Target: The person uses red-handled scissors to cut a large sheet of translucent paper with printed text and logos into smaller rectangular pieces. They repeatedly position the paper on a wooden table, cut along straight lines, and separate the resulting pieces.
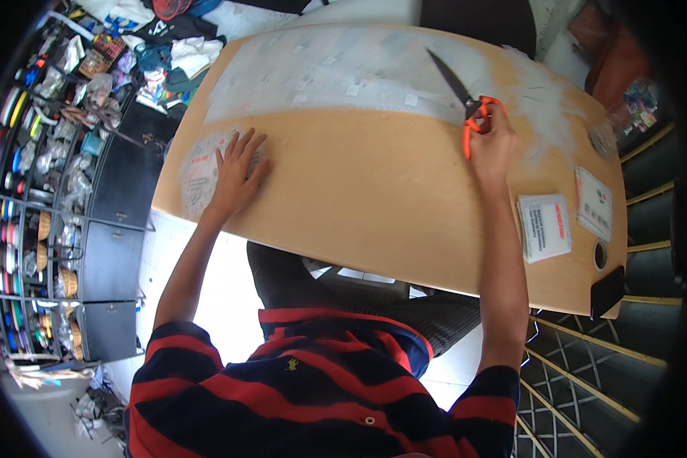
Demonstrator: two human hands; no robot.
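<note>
In my right hand (pixel 492 145) is a pair of scissors (pixel 477 118) with orange handles. Their dark blades point away toward the far left and look closed. My left hand (pixel 239 172) lies flat with its fingers spread, on a clear plastic piece with red and dark print (pixel 201 177) at the table's left end. Across the far side of the wooden table (pixel 359 198) stretches a long translucent plastic sheet (pixel 320 72) with small pale patches. The scissors are held above its right part.
Two stacks of printed plastic pieces, a nearer stack (pixel 544 227) and a farther stack (pixel 594 204), lie at the right. A roll of clear tape (pixel 601 141) sits behind them. A black phone-like object (pixel 607 291) is at the table's right corner. Shelves of ribbon spools (pixel 15 191) stand left.
</note>
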